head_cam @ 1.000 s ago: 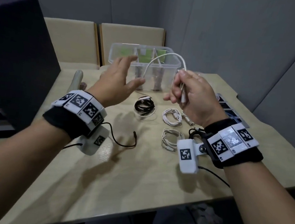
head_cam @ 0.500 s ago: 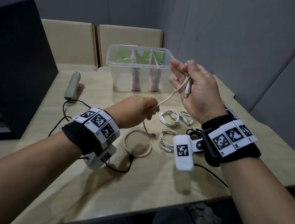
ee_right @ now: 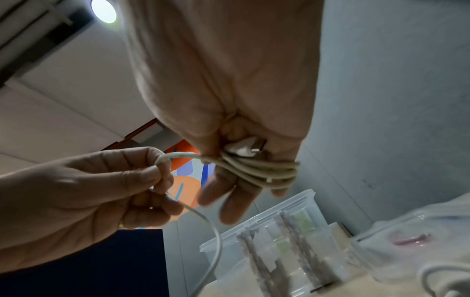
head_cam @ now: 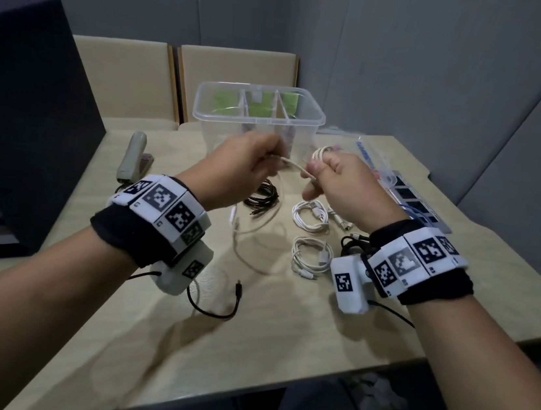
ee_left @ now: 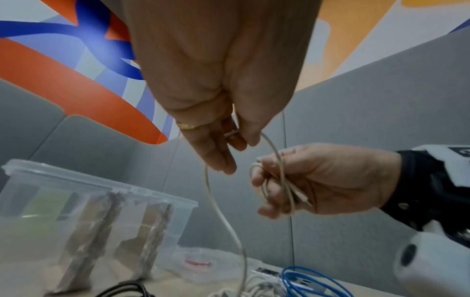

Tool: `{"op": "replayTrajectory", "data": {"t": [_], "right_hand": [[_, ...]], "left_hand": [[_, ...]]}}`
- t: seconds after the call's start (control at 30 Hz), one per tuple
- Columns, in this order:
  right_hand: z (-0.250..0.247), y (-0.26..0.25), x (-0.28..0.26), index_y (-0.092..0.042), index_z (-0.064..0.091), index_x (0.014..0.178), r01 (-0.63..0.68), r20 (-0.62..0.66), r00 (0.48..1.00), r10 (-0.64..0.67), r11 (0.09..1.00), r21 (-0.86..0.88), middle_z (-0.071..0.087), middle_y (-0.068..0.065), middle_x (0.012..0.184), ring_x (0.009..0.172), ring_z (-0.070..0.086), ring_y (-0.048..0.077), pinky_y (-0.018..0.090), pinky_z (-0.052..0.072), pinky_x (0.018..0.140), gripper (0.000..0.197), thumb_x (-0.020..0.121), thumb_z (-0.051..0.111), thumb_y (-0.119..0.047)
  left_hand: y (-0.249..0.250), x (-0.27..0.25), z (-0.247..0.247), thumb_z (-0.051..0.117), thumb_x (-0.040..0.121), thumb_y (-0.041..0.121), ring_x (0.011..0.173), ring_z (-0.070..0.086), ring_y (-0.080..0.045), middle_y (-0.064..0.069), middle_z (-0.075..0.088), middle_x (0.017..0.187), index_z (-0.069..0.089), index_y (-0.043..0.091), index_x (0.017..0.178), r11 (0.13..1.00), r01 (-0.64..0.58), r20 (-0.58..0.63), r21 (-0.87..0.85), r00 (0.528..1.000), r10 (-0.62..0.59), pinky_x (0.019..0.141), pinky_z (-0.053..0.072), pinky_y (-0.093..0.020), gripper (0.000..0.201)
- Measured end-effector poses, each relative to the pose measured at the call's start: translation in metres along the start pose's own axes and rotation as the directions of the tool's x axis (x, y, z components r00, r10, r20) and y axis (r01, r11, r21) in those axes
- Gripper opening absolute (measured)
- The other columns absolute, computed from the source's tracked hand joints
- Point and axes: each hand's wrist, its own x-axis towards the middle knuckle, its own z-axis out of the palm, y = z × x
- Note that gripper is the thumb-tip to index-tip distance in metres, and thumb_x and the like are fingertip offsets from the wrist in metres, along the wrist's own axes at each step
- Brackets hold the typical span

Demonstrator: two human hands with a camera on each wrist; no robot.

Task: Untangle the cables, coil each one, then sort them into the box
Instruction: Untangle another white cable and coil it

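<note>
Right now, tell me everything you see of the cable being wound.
The cable is thin, off-white and rubbery-looking. Several turns wrap the right hand fingers, with a white plug tucked at the palm. A short span runs across to the left hand, which pinches it. The rest hangs down and trails in loose curves on the table.

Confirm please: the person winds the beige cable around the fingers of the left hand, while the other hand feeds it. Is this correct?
Not quite. The beige cable is wound around the fingers of the right hand, as the right wrist view shows. The left hand pinches the cable and feeds it. The rest is correct.
</note>
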Motion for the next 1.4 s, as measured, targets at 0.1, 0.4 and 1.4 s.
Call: {"op": "replayTrajectory", "data": {"t": [0.1, 0.4, 1.4], "right_hand": [[0.002, -0.001, -0.002, -0.006, 0.062, 0.083, -0.038, 0.101, 0.995, 0.013, 0.968, 0.247, 0.045, -0.002, 0.049, 0.047, 0.042, 0.014, 0.031, 0.043, 0.059, 0.041, 0.102, 0.039, -0.034], [-0.006, -0.021, -0.009, -0.014, 0.042, 0.066, -0.096, 0.174, 0.982, -0.075, 0.592, 0.8, 0.032, -0.006, 0.045, 0.039, 0.026, 0.01, 0.027, 0.031, 0.047, 0.041, 0.101, 0.038, -0.034], [-0.001, -0.027, -0.013, -0.012, 0.044, 0.07, -0.106, 0.189, 0.98, -0.061, 0.646, 0.756, 0.027, -0.008, 0.041, 0.035, 0.024, 0.007, 0.022, 0.038, 0.044, 0.036, 0.098, 0.045, -0.035]], "left_hand": [[-0.004, 0.003, -0.005, 0.056, 0.092, 0.02, 0.081, 0.061, -0.017, 0.0, 0.064, 0.086, 0.06, 0.018, 0.091, 0.999, -0.001, -0.074, -0.036, 0.997, -0.002, 0.072, 0.049, -0.031, 0.005], [-0.008, -0.003, 0.01, 0.042, 0.098, 0.018, 0.057, 0.061, -0.01, 0.003, 0.058, 0.074, 0.054, 0.027, 0.091, 0.984, 0.137, 0.074, -0.116, 0.989, -0.129, 0.049, 0.043, -0.018, 0.017], [0.008, 0.0, 0.001, 0.035, 0.101, 0.035, 0.042, 0.031, -0.002, 0.011, 0.039, 0.048, 0.064, 0.025, 0.074, 0.846, 0.232, 0.053, -0.479, 0.97, -0.236, 0.046, 0.024, -0.025, 0.041]]}}
